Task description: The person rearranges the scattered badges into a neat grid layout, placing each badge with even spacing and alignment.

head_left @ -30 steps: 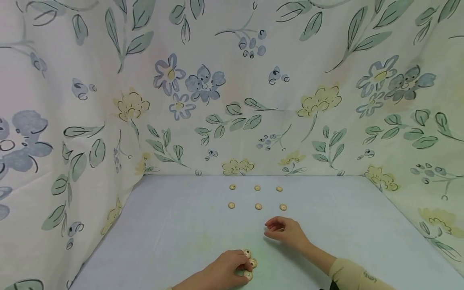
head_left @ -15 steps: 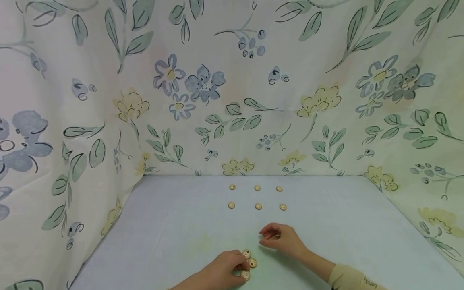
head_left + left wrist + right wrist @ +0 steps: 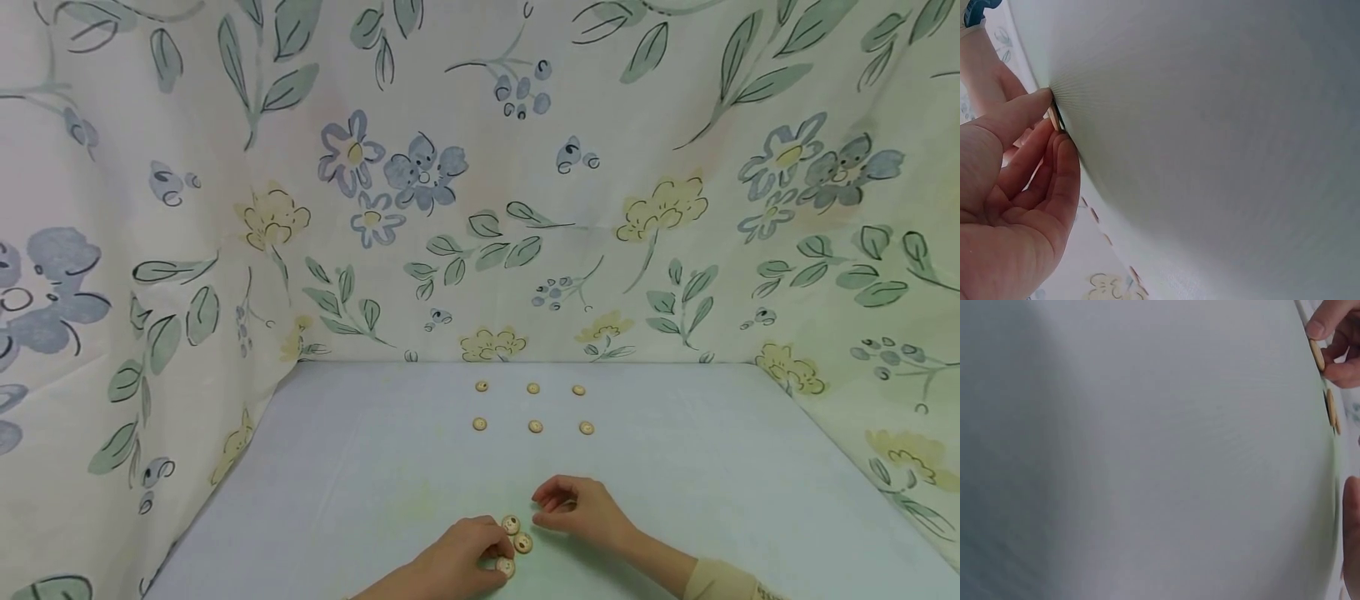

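Note:
A small pale wooden disc [image 3: 506,568] lies flat at the near part of the table, pinched at its edges between the thumb and fingers of my left hand [image 3: 468,557]. The left wrist view shows this disc [image 3: 1055,116] edge-on between thumb and fingertips. Just beyond it are two more discs, one [image 3: 522,543] beside the fingers and another [image 3: 511,524] farther back, both with dark marks on top. My right hand [image 3: 583,510] hovers to their right, its fingers loosely bent with nothing between them. Only a bit of that hand [image 3: 1352,534] enters the right wrist view.
Farther back, several similar discs form two rows; the front row includes a disc [image 3: 535,427] in its middle, the back row a disc [image 3: 533,388] behind it. A pale cloth covers the table [image 3: 375,450]. Floral curtain [image 3: 480,183] encloses the back and sides.
My right hand has come left and nearer to me, toward the two loose discs. My left hand has drawn its disc slightly left, apart from the other two.

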Tool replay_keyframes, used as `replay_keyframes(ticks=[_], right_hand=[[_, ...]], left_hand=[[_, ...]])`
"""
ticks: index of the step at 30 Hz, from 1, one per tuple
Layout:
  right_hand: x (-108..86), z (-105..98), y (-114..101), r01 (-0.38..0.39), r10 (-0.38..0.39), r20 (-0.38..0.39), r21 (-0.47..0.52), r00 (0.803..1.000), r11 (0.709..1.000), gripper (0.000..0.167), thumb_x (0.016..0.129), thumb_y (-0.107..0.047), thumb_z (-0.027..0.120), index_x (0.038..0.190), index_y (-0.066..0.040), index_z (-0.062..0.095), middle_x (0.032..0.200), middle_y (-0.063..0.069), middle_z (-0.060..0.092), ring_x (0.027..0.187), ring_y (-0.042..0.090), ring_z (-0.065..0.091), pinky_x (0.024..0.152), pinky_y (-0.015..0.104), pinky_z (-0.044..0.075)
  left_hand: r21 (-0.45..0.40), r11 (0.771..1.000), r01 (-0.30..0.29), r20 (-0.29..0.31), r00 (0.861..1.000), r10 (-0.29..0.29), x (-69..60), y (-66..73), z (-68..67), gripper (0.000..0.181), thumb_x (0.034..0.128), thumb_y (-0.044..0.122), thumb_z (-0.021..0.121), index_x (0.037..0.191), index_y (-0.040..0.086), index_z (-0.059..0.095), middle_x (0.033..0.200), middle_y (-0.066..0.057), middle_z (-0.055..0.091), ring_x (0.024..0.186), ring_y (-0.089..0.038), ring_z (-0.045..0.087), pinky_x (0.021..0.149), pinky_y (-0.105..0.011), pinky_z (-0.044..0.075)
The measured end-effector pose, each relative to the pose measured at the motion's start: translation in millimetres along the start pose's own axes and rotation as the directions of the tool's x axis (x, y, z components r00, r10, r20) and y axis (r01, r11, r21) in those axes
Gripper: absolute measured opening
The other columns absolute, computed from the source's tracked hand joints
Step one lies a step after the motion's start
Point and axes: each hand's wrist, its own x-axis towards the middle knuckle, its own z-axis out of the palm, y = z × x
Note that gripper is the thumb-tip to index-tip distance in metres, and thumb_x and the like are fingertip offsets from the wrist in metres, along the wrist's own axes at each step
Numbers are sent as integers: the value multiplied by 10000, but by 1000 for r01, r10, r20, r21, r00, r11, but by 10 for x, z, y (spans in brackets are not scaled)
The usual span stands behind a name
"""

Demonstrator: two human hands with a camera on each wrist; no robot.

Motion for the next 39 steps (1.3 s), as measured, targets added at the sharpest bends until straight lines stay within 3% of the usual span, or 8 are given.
replay_keyframes(ticks=[7,11,21,32,39], right_hand=[[-38,29,-9,1,-1,29,16,1000,1000,213,803,-191,803,950,-75,700,823,-23,656,743,68,600,659,225,518],[-59,53,-9,11,-12,44,20,999,1000,203,803,-186,802,952,-91,702,820,-28,654,730,58,592,646,223,514],[-106,115,-41,130,-129,77,-8,989,991,211,793,-197,814,943,-106,699,813,-4,656,722,59,595,646,227,526],[-87,152,-28,279,-272,102,-63,957,958,207,813,-249,802,933,-123,690,799,-10,644,710,54,591,626,232,530],[-81,165,-3,330,-318,113,-104,941,938,194,815,-247,802,931,-147,683,811,-51,635,713,29,575,617,223,519]], left_hand=[[-18,998,67,8,998,-67,-17,11,-23,109,817,92,728,915,127,696,826,174,522,733,43,463,691,-148,427],[-15,998,67,-11,998,-67,-32,5,-25,118,808,88,738,911,126,694,832,168,531,736,45,469,695,-147,433],[-28,998,64,-31,997,-64,-75,-10,-31,113,816,94,741,908,139,692,852,160,545,756,37,477,707,-161,442],[-47,995,90,-18,996,-91,-86,1,-40,101,820,93,734,904,133,697,840,159,541,739,32,470,695,-163,439],[-66,991,115,-5,993,-115,-88,2,-44,97,825,101,740,906,138,699,845,160,543,744,32,472,701,-172,444]])
